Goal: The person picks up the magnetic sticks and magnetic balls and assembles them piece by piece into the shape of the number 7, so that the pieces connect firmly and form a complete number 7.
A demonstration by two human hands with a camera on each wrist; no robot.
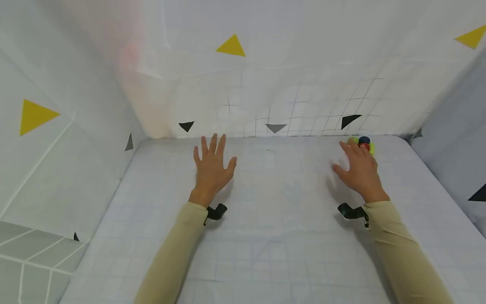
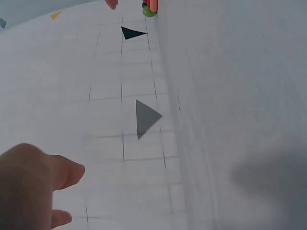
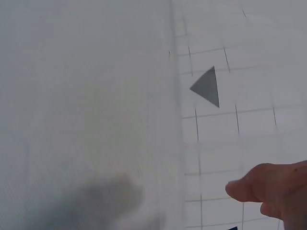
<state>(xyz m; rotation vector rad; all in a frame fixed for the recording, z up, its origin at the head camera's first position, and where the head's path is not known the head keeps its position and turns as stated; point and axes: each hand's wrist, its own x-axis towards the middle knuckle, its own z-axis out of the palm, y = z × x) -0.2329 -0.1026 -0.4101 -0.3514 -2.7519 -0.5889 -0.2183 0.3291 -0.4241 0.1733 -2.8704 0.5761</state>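
Coloured ball cluster point(image 1: 365, 140) (green, blue, red, yellow bits) at the table's far right, close to the back wall point(image 1: 288, 84). Right hand point(image 1: 360, 173) just in front, partly covering it: palm down, fingers forward and slightly bent, thumb out toward the left, no grip visible; contact can't be told. Left hand point(image 1: 213, 171) well apart, palm down, fingers straight and spread toward the wall, thumb out to the right, holding nothing. Both forearms angle inward, beige sleeves point(image 1: 404, 249), black wrist mounts point(image 1: 351, 212), over white table point(image 1: 281, 257).
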